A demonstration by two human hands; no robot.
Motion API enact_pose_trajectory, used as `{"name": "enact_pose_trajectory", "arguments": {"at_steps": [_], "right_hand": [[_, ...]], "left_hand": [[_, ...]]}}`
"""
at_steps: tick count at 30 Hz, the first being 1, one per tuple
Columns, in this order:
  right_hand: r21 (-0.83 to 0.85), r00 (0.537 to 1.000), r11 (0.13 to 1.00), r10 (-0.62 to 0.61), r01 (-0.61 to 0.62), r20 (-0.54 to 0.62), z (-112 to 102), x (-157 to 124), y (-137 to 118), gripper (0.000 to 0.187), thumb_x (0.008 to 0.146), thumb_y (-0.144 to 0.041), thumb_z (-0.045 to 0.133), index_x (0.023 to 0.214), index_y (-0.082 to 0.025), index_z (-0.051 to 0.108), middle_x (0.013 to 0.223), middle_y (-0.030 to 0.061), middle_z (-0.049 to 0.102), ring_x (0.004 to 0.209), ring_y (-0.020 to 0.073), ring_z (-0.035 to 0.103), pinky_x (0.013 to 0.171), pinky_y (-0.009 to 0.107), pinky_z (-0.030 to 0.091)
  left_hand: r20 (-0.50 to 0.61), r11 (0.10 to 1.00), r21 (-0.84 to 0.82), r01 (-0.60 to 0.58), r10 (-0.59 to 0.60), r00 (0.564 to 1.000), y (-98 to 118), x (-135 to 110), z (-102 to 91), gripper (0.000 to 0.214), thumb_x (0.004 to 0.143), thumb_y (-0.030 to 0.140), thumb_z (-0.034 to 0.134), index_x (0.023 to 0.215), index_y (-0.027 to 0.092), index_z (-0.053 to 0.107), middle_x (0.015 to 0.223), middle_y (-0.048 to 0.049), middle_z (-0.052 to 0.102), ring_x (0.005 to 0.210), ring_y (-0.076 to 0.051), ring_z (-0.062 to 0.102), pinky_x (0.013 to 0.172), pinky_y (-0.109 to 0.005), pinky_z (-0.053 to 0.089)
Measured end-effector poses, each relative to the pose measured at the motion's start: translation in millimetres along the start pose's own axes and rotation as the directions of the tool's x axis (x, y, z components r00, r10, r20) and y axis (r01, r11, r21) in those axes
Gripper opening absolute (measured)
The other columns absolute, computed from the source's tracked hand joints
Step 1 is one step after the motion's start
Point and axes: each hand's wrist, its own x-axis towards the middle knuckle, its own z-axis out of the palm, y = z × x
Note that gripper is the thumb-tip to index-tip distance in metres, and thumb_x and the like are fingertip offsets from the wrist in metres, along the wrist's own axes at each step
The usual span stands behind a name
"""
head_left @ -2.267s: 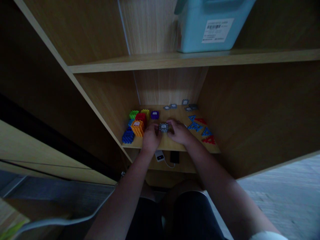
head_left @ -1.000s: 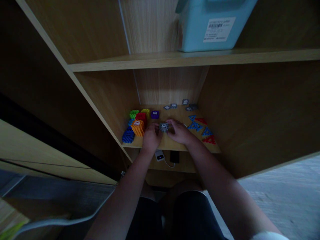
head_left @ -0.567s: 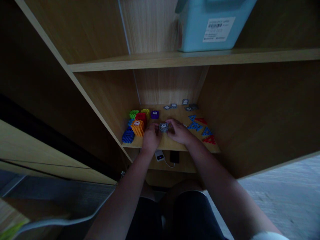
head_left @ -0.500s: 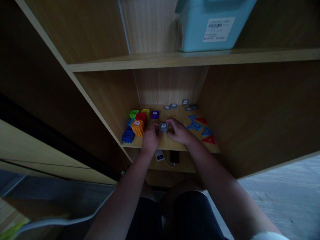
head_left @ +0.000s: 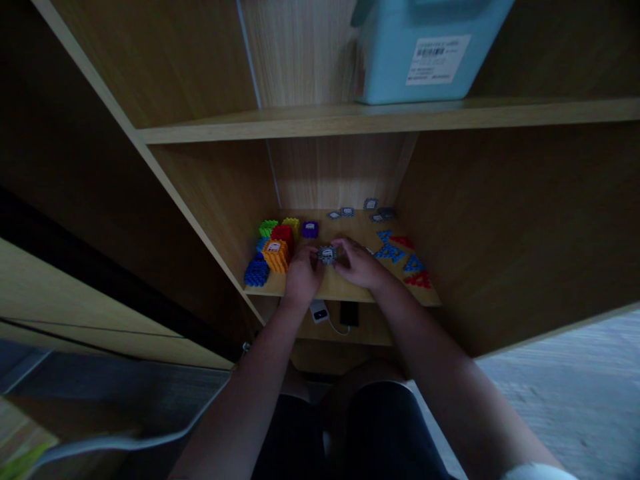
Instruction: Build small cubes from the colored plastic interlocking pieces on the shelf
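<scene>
Between my hands, over the middle shelf, is a grey square building tile (head_left: 327, 254) with a notched edge and a pale printed centre. My left hand (head_left: 304, 272) is closed on its left side, thumb and fingers bent. From the right, my right hand (head_left: 356, 262) pinches the opposite edge. Whether more tiles lie under this one I cannot tell. Left of my left hand stands an orange stack of tiles (head_left: 276, 256), with a red stack (head_left: 283, 233) behind it. A purple stack (head_left: 310, 229) sits just beyond my fingers.
Loose grey tiles (head_left: 347, 212) lie along the back of the shelf. Blue triangle pieces (head_left: 390, 252) and red triangle pieces (head_left: 419, 279) are at the right. Dark blue tiles (head_left: 256, 272) stand front left. Above is a light-blue bin (head_left: 385, 67); below, a white device (head_left: 319, 312) with a cable.
</scene>
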Motion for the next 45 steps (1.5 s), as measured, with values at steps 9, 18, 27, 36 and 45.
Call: {"name": "enact_pose_trajectory", "arguments": {"at_steps": [9, 18, 27, 36, 45], "right_hand": [[-0.028, 0.999, 0.999, 0.020, -0.019, 0.026, -0.9, -0.4, 0.4, 0.057, 0.084, -0.018, 0.071, 0.138, -0.023, 0.054, 0.136, 0.0133, 0.069, 0.122, 0.0285, 0.069, 0.108, 0.047, 0.055], [-0.074, 0.999, 0.996, 0.042, -0.040, 0.027, 2.9, 1.0, 1.1, 0.063, 0.083, -0.024, 0.078, 0.141, -0.019, 0.054, 0.133, 0.0160, 0.071, 0.124, 0.0313, 0.070, 0.110, 0.048, 0.055], [-0.049, 0.999, 0.999, 0.024, -0.023, 0.022, 5.7, 1.6, 5.3, 0.063, 0.083, -0.023, 0.080, 0.141, -0.023, 0.054, 0.127, 0.0126, 0.073, 0.119, 0.0294, 0.071, 0.105, 0.046, 0.056], [-0.075, 0.999, 0.997, 0.027, -0.024, 0.034, 4.2, 1.0, 0.2, 0.061, 0.088, -0.031, 0.079, 0.142, -0.022, 0.053, 0.129, 0.0127, 0.074, 0.120, 0.0286, 0.070, 0.108, 0.046, 0.053], [-0.294, 0.982, 0.939, 0.147, -0.176, -0.120, -18.3, 19.8, -3.2, 0.033, 0.108, -0.040, 0.050, 0.129, -0.021, 0.066, 0.130, 0.0143, 0.073, 0.126, 0.0328, 0.063, 0.113, 0.050, 0.047]], "left_hand": [[0.001, 1.000, -0.006, -0.005, 0.005, 1.000, -0.5, 0.3, -1.0, 0.030, 0.088, 0.006, 0.068, 0.113, 0.022, 0.062, 0.103, -0.0072, 0.076, 0.093, -0.023, 0.075, 0.086, -0.036, 0.060], [-0.092, 0.998, 0.050, -0.033, 0.038, 0.995, 5.4, -5.1, -3.5, 0.030, 0.087, 0.005, 0.061, 0.112, 0.021, 0.061, 0.105, -0.0090, 0.074, 0.100, -0.026, 0.073, 0.096, -0.040, 0.058], [-0.129, 0.976, 0.094, -0.196, 0.207, 0.970, 7.4, -28.9, -10.7, 0.023, 0.090, 0.009, 0.059, 0.110, 0.019, 0.062, 0.101, -0.0079, 0.072, 0.099, -0.026, 0.070, 0.093, -0.041, 0.058], [0.124, 0.830, 0.345, -0.438, 0.422, 0.898, -8.1, -95.2, -18.2, 0.026, 0.101, 0.024, 0.062, 0.125, 0.018, 0.063, 0.126, -0.0153, 0.072, 0.122, -0.033, 0.067, 0.113, -0.057, 0.051], [0.167, 0.769, 0.402, -0.497, 0.472, 0.865, -24.0, -109.6, -16.9, 0.050, 0.104, 0.023, 0.058, 0.153, 0.016, 0.052, 0.159, -0.0143, 0.059, 0.151, -0.029, 0.052, 0.130, -0.056, 0.036]]}}
